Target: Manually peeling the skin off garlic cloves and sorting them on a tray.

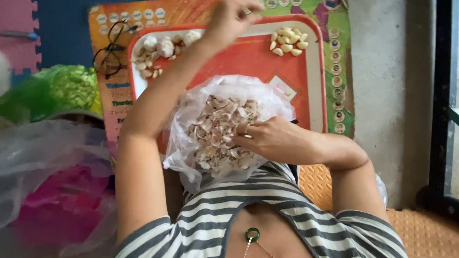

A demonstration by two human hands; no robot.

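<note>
below, a red tray (pixel 253 60) with a pale rim is seen lying on a colourful printed mat (pixel 204 9). at the tray's near edge a clear plastic bag (pixel 188 117) full of garlic skins (pixel 216 131) is spread open. the right hand (pixel 270 138) is rested on the skins at the bag's right side, its fingers curled loosely; whether anything is pinched in its grip cannot be told. the left hand (pixel 232 15) is held above the tray's far edge, fingers drawn together, though what is pinched there cannot be told. peeled garlic cloves (pixel 288 41) are heaped in the tray's far right corner, and unpeeled garlic (pixel 158 51) in its far left corner. a pair of glasses (pixel 109 49) is laid just left of the tray. a green bag (pixel 61 90) is seen further left of the tray.
</note>
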